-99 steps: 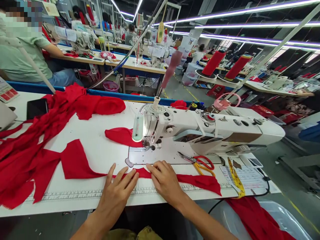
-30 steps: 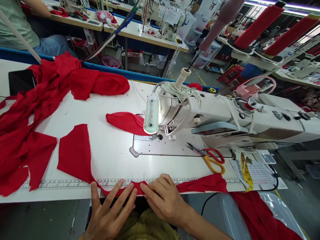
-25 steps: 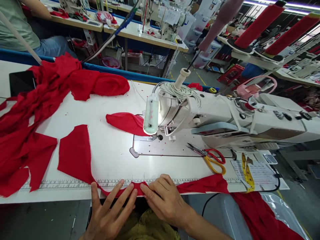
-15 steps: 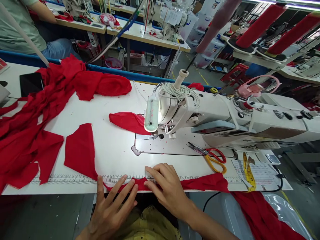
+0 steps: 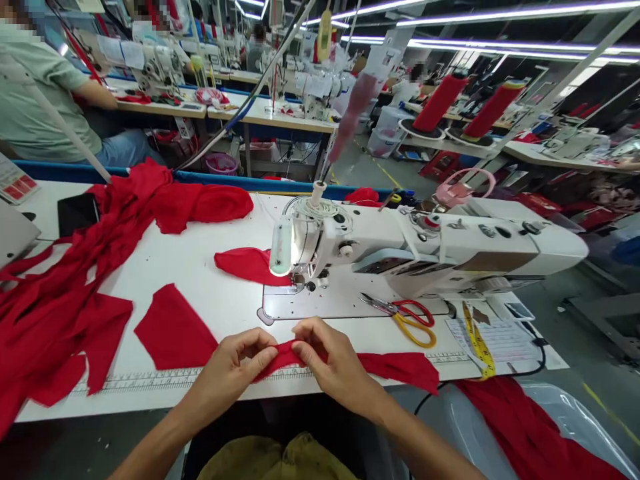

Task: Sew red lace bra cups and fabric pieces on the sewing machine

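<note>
Near the table's front edge, my left hand (image 5: 245, 360) and my right hand (image 5: 327, 357) both pinch a strip of red fabric (image 5: 285, 355) between thumb and fingers. A short stretch of the cloth shows between them. More red cloth (image 5: 400, 367) trails from my right hand along the edge. Left of my left hand lies a flat, angular red fabric piece (image 5: 173, 330). Ahead stands a white sewing machine (image 5: 370, 230), with another red piece (image 5: 243, 263) lying partly under its head. Scissors (image 5: 405, 317) with red and yellow handles rest right of my hands.
A heap of red fabric (image 5: 60, 300) covers the table's left side, beside a black flat object (image 5: 77, 213). A yellow tape measure (image 5: 479, 340) lies over paper at right. Red cloth fills part of a clear bin (image 5: 560, 413) below. Another person (image 5: 55, 100) sits beyond at far left.
My hands have gone from lying flat with spread fingers to pinching the red fabric and lifting it slightly. The camera view has tilted up, showing more of the room.
</note>
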Available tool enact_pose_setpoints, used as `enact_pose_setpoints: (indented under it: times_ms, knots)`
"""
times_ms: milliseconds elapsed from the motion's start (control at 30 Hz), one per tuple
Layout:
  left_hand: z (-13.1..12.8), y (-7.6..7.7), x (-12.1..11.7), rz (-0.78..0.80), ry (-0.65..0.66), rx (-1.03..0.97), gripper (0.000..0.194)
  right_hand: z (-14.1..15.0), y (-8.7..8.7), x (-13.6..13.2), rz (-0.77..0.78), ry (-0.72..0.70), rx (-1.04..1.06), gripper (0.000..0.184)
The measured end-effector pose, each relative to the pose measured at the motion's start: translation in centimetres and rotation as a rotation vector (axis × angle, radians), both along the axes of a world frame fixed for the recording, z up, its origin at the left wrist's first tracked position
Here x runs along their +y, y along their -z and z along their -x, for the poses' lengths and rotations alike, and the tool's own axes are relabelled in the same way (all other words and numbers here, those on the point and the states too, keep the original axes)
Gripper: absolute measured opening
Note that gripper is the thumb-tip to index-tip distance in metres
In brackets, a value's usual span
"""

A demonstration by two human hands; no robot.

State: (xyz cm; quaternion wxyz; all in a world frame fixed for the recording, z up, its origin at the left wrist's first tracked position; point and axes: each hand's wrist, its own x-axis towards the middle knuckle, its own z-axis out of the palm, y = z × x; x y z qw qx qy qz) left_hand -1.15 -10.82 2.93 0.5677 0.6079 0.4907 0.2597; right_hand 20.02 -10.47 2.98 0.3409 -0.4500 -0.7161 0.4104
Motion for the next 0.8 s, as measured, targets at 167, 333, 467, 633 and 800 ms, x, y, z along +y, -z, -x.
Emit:
enact_pose_setpoints:
  times_ms: [167, 333, 467, 633, 800]
  knots:
    - [-0.7, -0.7, 1.0, -0.093, -0.038, -0.032, 0.032, -0.1, -0.8, 1.2, 0.143, 0.004, 0.116, 0.012]
    - [-0.6, -1.2, 1.7, -0.113, 0.013, 0.069, 0.032, -0.4, -1.4, 2.1, 0.221, -0.018, 0.265, 0.021]
    - [-0.5, -1.8, 2.3, -0.131, -0.013, -0.044, 0.034, -0.6, -1.5, 2.5, 0.356, -0.097, 0.449, 0.031]
    - [-0.4, -1.1, 2.4, -0.067, 0.06, -0.219, 0.034, 0.1, -1.1, 2.5, 0.334, -0.182, 0.584, 0.026]
    - [-0.4, -0.8, 2.3, -0.051, 0.055, -0.327, 0.033, 1.2, -1.3, 2.4, 0.379, -0.168, 0.652, 0.02]
